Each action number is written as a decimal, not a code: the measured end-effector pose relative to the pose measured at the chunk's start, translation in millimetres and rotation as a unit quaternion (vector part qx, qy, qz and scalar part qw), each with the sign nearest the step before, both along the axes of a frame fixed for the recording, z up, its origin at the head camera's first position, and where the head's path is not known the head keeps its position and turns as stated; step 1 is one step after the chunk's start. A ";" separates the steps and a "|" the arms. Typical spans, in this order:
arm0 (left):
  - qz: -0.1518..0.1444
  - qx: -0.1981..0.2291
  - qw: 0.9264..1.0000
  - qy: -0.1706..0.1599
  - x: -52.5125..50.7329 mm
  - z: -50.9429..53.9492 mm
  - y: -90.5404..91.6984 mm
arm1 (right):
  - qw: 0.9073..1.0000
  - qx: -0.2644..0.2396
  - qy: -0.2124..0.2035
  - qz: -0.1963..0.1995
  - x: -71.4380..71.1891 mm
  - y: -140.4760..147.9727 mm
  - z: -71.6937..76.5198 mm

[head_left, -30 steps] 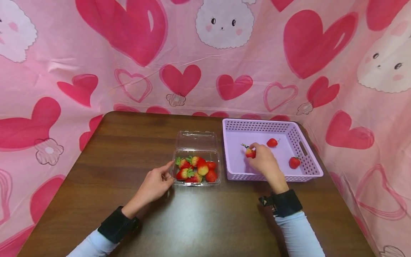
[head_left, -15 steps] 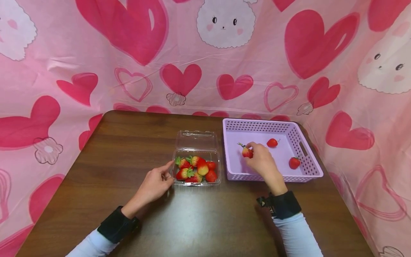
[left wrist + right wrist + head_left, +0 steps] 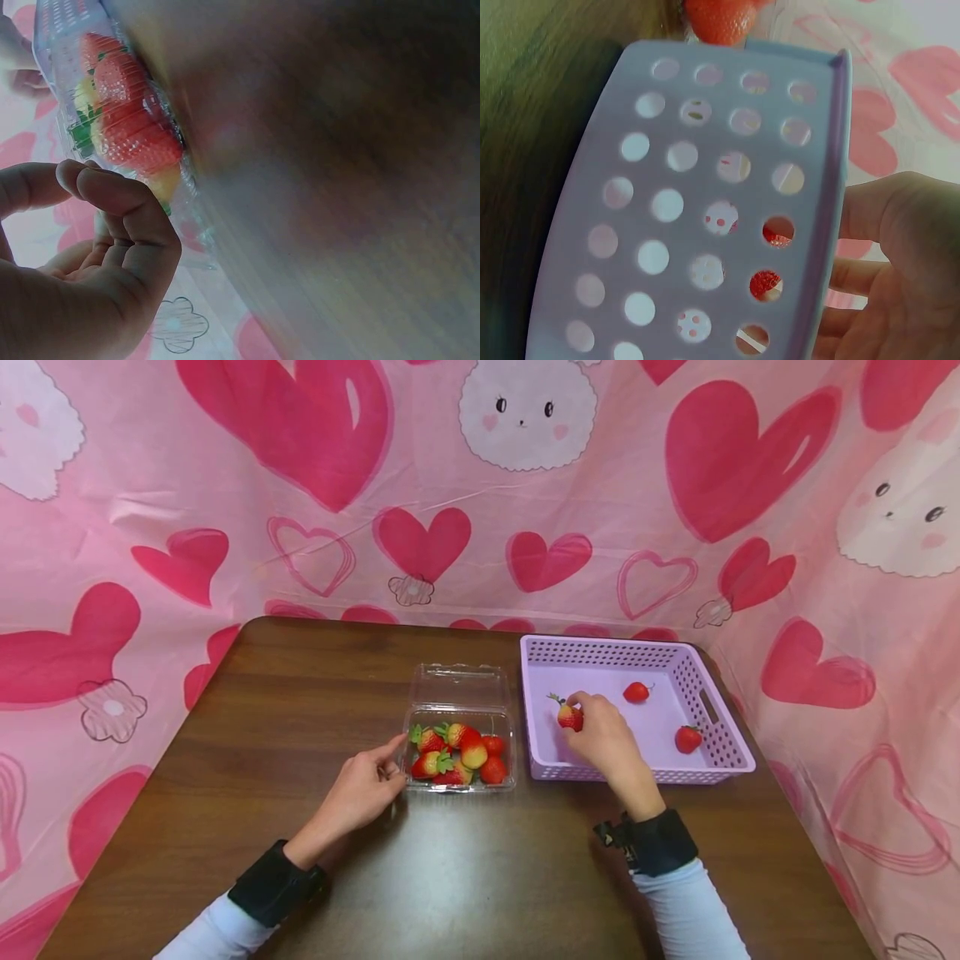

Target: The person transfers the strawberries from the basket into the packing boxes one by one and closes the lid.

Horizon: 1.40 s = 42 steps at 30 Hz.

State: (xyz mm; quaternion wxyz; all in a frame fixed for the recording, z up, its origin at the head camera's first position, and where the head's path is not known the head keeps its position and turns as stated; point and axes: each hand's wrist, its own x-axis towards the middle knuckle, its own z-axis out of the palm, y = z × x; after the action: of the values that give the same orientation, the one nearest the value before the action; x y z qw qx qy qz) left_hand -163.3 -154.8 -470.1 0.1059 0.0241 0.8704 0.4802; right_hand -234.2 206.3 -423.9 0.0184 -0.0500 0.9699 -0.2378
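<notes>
My left hand [image 3: 363, 787] rests at the left side of a clear hinged container [image 3: 461, 789], a finger extended to its edge; the left wrist view shows the hand [image 3: 112, 255] with its other fingers loosely bent beside the strawberries [image 3: 135, 135]. The container's lid [image 3: 459, 687] is folded back, and several red and yellow strawberries [image 3: 472, 750] lie inside. Over the left part of a purple basket [image 3: 540, 771], my right hand [image 3: 609, 739] pinches a red-yellow strawberry [image 3: 569, 717] with green leaves. The basket wall [image 3: 660, 232] partly hides the right hand [image 3: 900, 262] in the right wrist view.
Two other strawberries, one near the back [image 3: 636, 692] and one at the right [image 3: 687, 739], lie in the basket. The basket stands right of the container on a brown wooden table [image 3: 465, 877]. A pink heart-patterned cloth [image 3: 480, 560] hangs behind and beside the table.
My right hand has shifted a little to the left with the pinched strawberry. My left hand and the container have stayed in place.
</notes>
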 end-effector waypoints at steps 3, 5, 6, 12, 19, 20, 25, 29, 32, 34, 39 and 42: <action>-0.001 -0.001 1.000 0.001 -0.6 0.1 -0.5 | 1.000 0.001 0.009 0.008 1.8 -3.6 -0.8; -0.002 -0.008 1.000 0.007 -1.3 -0.3 -0.7 | 1.000 0.002 0.020 0.013 2.6 -5.9 -1.6; -0.002 -0.011 1.000 0.010 -1.7 -0.6 -0.8 | 1.000 0.001 0.026 0.015 3.0 -6.9 -1.9; 0.000 -0.025 0.999 0.020 -2.2 -2.9 0.1 | 0.999 0.000 0.039 0.021 4.7 -10.9 -1.6; 0.001 -0.023 0.999 0.024 -1.5 -2.2 1.0 | 0.999 -0.002 0.031 0.022 9.1 -18.2 3.5; 0.000 -0.022 0.999 0.024 -1.4 -2.1 1.0 | 0.999 -0.003 0.033 0.024 9.7 -19.4 4.1; 0.001 -0.022 0.999 0.026 -1.3 -1.6 1.0 | 0.999 -0.007 0.042 0.031 12.8 -24.7 8.0; 0.003 -0.024 0.999 0.025 -1.1 -1.4 1.2 | 0.998 -0.011 0.046 0.038 14.4 -27.8 11.9; 0.002 -0.020 1.000 0.021 -0.7 -0.8 1.0 | 0.998 -0.011 0.046 0.040 15.1 -30.2 13.6; 0.001 -0.016 1.000 0.018 -0.5 -0.3 0.9 | 0.998 -0.012 0.048 0.041 15.7 -31.8 14.4; 0.001 -0.013 1.000 0.015 -0.3 0.4 0.7 | 0.996 -0.016 0.066 0.054 17.6 -35.2 14.6; 0.001 -0.015 1.000 0.016 -0.3 0.1 0.8 | 0.995 -0.016 0.073 0.063 19.3 -38.4 14.7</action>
State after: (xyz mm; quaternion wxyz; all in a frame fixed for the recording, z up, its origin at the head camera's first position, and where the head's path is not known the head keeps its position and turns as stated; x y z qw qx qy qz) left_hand -163.6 -153.9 -470.0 0.0924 0.0294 0.8792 0.4664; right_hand -215.0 167.9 -409.2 -0.0380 -0.1281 0.9595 -0.2478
